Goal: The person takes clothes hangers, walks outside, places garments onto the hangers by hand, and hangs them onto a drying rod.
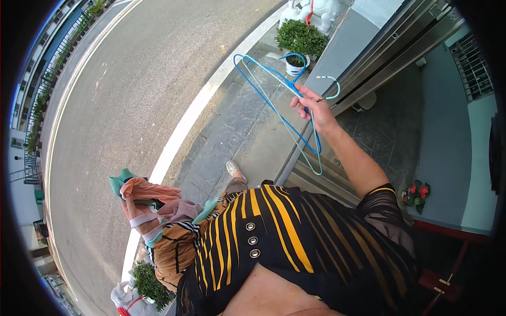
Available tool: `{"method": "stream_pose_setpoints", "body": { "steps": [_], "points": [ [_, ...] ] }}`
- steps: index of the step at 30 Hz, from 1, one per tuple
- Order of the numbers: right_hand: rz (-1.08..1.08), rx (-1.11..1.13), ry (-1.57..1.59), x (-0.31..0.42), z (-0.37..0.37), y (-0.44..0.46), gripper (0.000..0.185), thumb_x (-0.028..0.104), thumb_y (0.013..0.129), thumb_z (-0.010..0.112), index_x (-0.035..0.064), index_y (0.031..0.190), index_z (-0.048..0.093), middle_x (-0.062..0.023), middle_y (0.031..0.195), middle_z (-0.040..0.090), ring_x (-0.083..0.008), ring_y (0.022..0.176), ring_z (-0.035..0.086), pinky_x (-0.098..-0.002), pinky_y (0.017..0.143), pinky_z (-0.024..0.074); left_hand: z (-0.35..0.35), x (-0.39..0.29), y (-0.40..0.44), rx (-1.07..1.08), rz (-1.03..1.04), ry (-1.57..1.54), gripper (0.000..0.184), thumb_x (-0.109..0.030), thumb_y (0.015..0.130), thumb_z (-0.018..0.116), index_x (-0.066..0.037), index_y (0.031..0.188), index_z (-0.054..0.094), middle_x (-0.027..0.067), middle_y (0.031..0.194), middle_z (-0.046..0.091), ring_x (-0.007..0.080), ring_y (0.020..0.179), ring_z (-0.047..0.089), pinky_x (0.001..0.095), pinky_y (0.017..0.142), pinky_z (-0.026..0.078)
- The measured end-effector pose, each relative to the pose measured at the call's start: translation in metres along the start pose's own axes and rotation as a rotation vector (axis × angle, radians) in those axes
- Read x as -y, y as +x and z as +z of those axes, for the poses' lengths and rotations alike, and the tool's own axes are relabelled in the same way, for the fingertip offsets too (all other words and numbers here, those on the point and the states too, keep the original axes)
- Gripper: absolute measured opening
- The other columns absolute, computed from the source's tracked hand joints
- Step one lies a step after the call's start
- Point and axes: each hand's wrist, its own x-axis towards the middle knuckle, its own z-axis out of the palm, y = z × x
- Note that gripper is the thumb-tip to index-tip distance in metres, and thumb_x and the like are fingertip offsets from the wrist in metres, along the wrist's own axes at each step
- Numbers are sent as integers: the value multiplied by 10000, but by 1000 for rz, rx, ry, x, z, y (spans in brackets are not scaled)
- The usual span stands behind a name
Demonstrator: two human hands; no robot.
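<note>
My right hand [315,108] is raised at the upper middle, its fingers closed on two hangers. One is a blue hanger [262,95]; the other is a light green hanger [270,104], its hook pointing right. The two overlap. At the lower left, my left hand [130,203] is partly covered by a bundle of clothes [158,190] in salmon, green and mauve. More patterned tan cloth [174,245] hangs over that forearm. The left fingers are mostly hidden in the fabric.
A doorway with a metal frame [390,50] stands at the right, with steps below it. A potted shrub [300,39] and a white statue [324,13] are at the top; another shrub [149,284] is at lower left. A road [132,89] curves beyond the white kerb line.
</note>
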Motion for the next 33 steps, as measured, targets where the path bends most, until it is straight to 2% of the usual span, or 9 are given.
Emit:
{"method": "stream_pose_setpoints", "body": {
  "steps": [7, 15, 18, 20, 26, 29, 30, 32, 33],
  "points": [
    [198, -220, -162, -23, -34, 109, 454, 86, 819, 439, -13, 1259, 386, -50, 811, 565, -58, 541, 457, -171, 437, 323, 119, 43, 186, 244, -56, -99, 330, -204, 869, 526, -36, 1147, 463, 110, 1079, 544, 236, 1013, 535, 371, 868, 448],
    [350, -281, -152, -42, -67, 277, 474, 98, 822, 438, -7, 1278, 358, -50, 820, 582, -62, 558, 500, -174, 436, 342, 248, 85, 358, 170, -190, -89, 344, -235, 854, 546, -63, 1143, 470, 105, 1080, 553, 235, 996, 548, 360, 833, 470],
    [337, -267, -150, -28, -84, 368, 498, 85, 811, 428, -5, 1293, 339, -61, 835, 586, -64, 535, 491, -175, 425, 347, 292, 116, 419, 92, -40, -113, 342, -239, 856, 544, -65, 1140, 470, 106, 1092, 547, 231, 984, 558, 360, 809, 488],
    [307, -250, -139, -9, -91, 449, 510, 78, 805, 423, -4, 1300, 329, -67, 842, 588, -65, 524, 486, -176, 420, 350, 335, 119, 449, -11, -53, -78, 387, -245, 853, 550, -61, 1176, 442, 100, 1104, 542, 225, 994, 556, 368, 808, 488],
    [233, -236, -150, 48, -95, 641, 542, 72, 793, 424, 6, 1315, 293, -87, 871, 578, -82, 548, 498, -194, 443, 380, 382, 165, 568, -16, -65, -94, 429, -247, 844, 561, -52, 1198, 419, 113, 1099, 544, 237, 986, 561, 375, 809, 491],
    [171, -243, -177, 77, -102, 729, 561, 49, 770, 435, 35, 1312, 289, -100, 919, 559, -99, 562, 500, -209, 454, 392, 419, 189, 630, -161, -56, -144, 409, -215, 827, 567, -23, 1167, 443, 141, 1065, 555, 254, 965, 569, 383, 803, 491],
    [168, -248, -176, 86, -106, 758, 561, 49, 770, 435, 35, 1312, 289, -100, 919, 559, -99, 562, 500, -209, 454, 392, 437, 199, 651, -154, -57, -145, 409, -215, 827, 567, -23, 1167, 443, 141, 1065, 555, 254, 965, 569, 383, 803, 491],
    [95, -287, -137, 99, -113, 813, 564, 46, 769, 441, 34, 1311, 288, -108, 959, 547, -107, 600, 511, -213, 480, 400, 480, 214, 690, 60, -20, -83, 381, -191, 830, 547, -16, 1155, 453, 135, 1067, 551, 247, 966, 564, 376, 820, 479],
    [73, -283, -131, 105, -119, 837, 554, 47, 773, 447, 33, 1306, 296, -116, 999, 532, -115, 647, 527, -224, 516, 417, 508, 222, 709, -34, -48, -64, 364, -173, 838, 520, -13, 1157, 450, 131, 1065, 551, 243, 961, 561, 361, 838, 466]
  ]
}}
